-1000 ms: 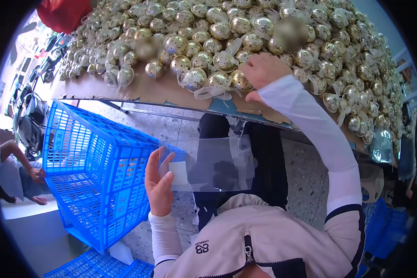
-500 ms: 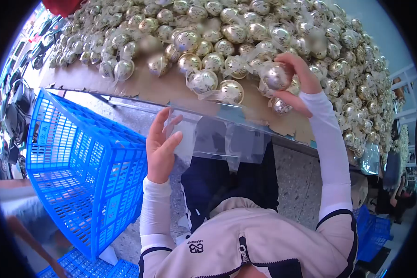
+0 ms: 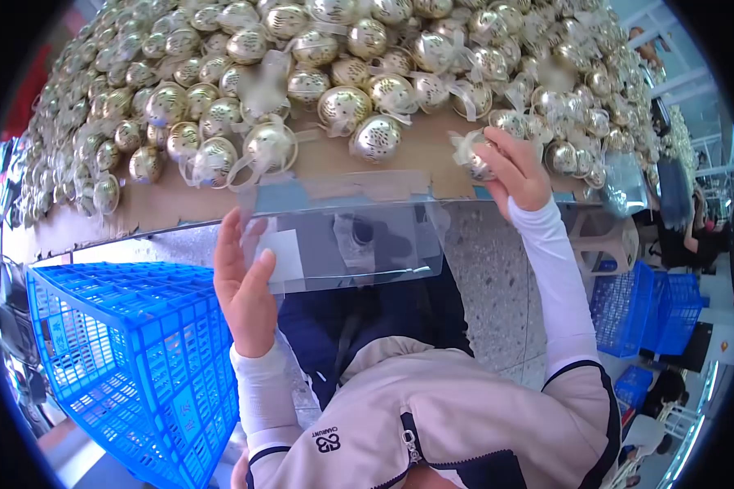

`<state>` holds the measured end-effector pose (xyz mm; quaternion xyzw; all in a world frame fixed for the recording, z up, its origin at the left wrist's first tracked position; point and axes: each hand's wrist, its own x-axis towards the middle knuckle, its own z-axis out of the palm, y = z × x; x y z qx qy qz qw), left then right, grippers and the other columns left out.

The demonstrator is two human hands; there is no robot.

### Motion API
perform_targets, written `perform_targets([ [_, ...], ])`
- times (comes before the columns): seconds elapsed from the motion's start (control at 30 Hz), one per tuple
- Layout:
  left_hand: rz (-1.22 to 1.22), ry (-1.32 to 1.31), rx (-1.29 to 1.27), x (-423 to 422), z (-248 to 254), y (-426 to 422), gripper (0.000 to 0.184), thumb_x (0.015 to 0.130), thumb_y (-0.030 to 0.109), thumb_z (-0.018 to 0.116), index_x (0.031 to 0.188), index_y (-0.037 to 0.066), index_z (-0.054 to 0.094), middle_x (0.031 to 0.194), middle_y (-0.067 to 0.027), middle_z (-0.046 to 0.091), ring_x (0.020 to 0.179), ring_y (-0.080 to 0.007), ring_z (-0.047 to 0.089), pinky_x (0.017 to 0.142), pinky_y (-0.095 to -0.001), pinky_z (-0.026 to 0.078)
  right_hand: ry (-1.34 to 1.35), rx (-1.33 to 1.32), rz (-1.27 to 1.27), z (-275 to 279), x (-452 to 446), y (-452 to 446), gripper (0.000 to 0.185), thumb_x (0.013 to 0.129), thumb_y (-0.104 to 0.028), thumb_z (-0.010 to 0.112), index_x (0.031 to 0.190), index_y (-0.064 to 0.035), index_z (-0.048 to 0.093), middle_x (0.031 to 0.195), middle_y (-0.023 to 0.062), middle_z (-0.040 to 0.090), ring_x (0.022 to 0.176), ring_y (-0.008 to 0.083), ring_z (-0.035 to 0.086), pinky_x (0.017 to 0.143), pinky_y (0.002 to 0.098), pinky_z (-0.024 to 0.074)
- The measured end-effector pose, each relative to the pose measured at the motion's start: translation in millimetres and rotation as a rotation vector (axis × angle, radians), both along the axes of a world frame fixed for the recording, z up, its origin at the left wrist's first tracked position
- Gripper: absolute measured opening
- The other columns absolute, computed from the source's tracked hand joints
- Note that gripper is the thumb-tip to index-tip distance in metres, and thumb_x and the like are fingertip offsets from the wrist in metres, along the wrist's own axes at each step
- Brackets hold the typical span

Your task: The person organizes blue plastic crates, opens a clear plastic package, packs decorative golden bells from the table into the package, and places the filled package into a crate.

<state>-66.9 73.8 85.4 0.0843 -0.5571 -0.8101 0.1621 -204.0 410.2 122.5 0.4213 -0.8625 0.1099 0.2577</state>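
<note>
My left hand (image 3: 249, 297) holds a clear plastic bag (image 3: 359, 236) by its left end, thumb in front and fingers behind, over my lap. A white label (image 3: 285, 257) shows on the bag beside my thumb. At the table's front edge, my right hand (image 3: 518, 173) has its fingers around a gold ball ornament (image 3: 478, 161) with a pale ribbon. Many more patterned gold balls (image 3: 344, 107) with sheer ribbons are heaped on the table beyond both hands. One ball (image 3: 377, 138) lies near the edge, between my hands.
Brown cardboard (image 3: 432, 163) covers the table front. A blue plastic crate (image 3: 139, 350) stands at the lower left. On the right are a pale stool (image 3: 603, 236), blue crates (image 3: 624, 310) and clear plastic packaging (image 3: 624, 183). A person's arm (image 3: 692, 236) shows at the far right.
My right hand has picked up a ball from the heap and moved right and lower with it. My left hand still holds the bag, now farther left. The view has shifted.
</note>
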Motion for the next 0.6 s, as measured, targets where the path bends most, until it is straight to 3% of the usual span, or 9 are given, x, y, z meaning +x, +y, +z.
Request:
perform_targets([
  [0.1,0.018,-0.036,-0.048,-2,3,5,0.056,0.082,0.000,0.051,0.135,-0.001,0.034,0.136,-0.0162,0.038,0.125,-0.0293,0.037,0.102,-0.0366,0.032,-0.286,-0.196,-0.022,-18,12,5,0.062,0.055,-0.002,0.079,0.113,-0.0078,0.057,0.116,0.0139,0.052,0.092,0.0277,0.054,0.079,0.0342,0.0465],
  [0.17,0.063,-0.023,-0.044,0,3,7,0.058,0.078,-0.004,0.054,0.134,-0.001,0.037,0.136,-0.0152,0.040,0.125,-0.0280,0.038,0.102,-0.0386,0.031,-0.343,-0.268,0.041,-21,14,9,0.060,0.056,-0.007,0.081,0.111,-0.0075,0.056,0.120,0.0146,0.048,0.093,0.0265,0.053,0.077,0.0335,0.0468],
  [0.23,0.064,-0.039,-0.070,1,3,8,0.054,0.083,0.000,0.050,0.135,-0.001,0.035,0.135,-0.0159,0.040,0.125,-0.0272,0.038,0.101,-0.0350,0.033,-0.393,-0.298,0.060,-26,13,15,0.059,0.059,-0.008,0.080,0.112,-0.0077,0.054,0.122,0.0146,0.047,0.095,0.0255,0.052,0.078,0.0332,0.0469],
  [0.43,0.106,-0.016,-0.101,-6,3,12,0.048,0.088,0.003,0.048,0.134,0.000,0.036,0.135,-0.0162,0.040,0.126,-0.0277,0.038,0.097,-0.0308,0.036,-0.419,-0.275,0.020,-16,12,9,0.064,0.059,-0.005,0.081,0.114,-0.0060,0.049,0.115,0.0094,0.049,0.095,0.0200,0.053,0.079,0.0300,0.0473],
  [0.53,0.118,-0.015,-0.048,-10,6,13,0.047,0.086,-0.001,0.048,0.132,-0.002,0.038,0.134,-0.0155,0.042,0.125,-0.0280,0.039,0.099,-0.0330,0.034,-0.902,-0.605,-0.085,-26,20,9,0.068,0.052,-0.008,0.085,0.112,-0.0051,0.052,0.109,0.0094,0.053,0.097,0.0228,0.054,0.081,0.0310,0.0457],
  [0.6,0.127,-0.021,-0.020,-13,8,13,0.047,0.086,-0.002,0.048,0.131,-0.003,0.040,0.133,-0.0150,0.043,0.125,-0.0277,0.040,0.099,-0.0335,0.034,-0.909,-0.573,0.008,-22,21,8,0.068,0.055,-0.008,0.083,0.115,-0.0049,0.051,0.110,0.0092,0.053,0.099,0.0223,0.053,0.085,0.0312,0.0442],
])
